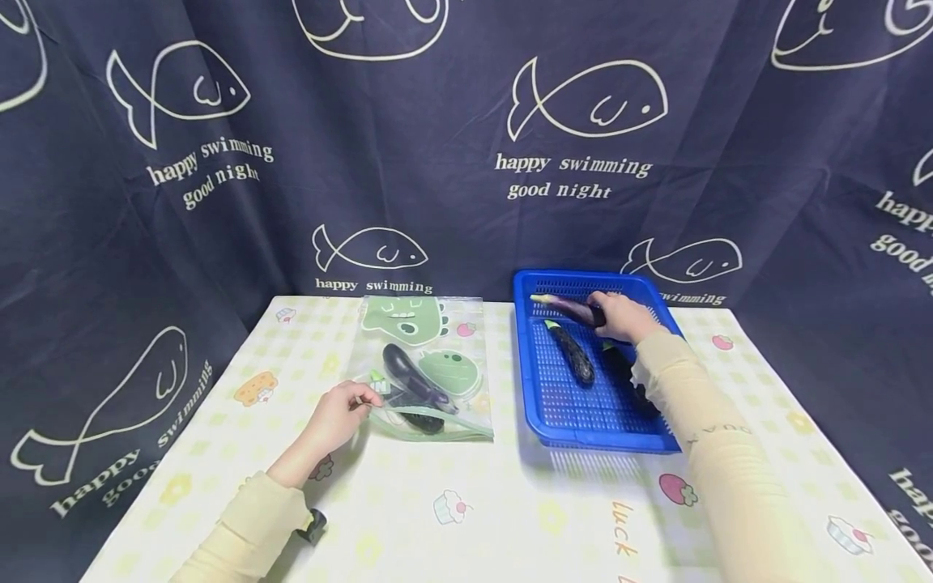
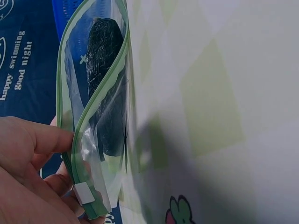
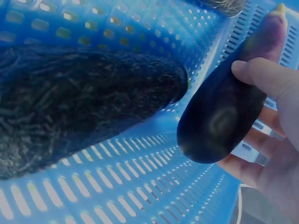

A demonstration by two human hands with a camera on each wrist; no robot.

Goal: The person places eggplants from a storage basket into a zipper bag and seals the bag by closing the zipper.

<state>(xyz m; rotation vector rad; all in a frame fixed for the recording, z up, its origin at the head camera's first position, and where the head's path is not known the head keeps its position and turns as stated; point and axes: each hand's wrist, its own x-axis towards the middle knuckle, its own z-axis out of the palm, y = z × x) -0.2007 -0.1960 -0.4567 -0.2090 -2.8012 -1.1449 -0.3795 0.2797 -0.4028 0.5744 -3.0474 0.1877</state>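
Observation:
My left hand (image 1: 341,417) pinches the green-edged mouth of a clear zip bag (image 1: 477,324) at its left corner, near the white slider (image 2: 84,193). Inside the bag lie an eggplant (image 1: 408,374) and a dark, wrinkled, cucumber-like vegetable (image 2: 103,51), partly covered by the bag's rim. Over at the blue basket (image 1: 532,389), my right hand (image 1: 623,316) grips a purple eggplant (image 3: 224,102) round its thick end, thumb on one side and fingers on the other. Two dark wrinkled vegetables, one in the middle (image 1: 572,354) and one at the right (image 1: 628,380), lie in the basket; my forearm partly hides the right one.
A patterned tablecloth (image 1: 510,518) covers the table. The bag lies left of the basket, with a strip of cloth between them. Behind both hangs a dark blue curtain (image 1: 466,202) with fish drawings. A small black object (image 1: 313,526) sits at my left wrist.

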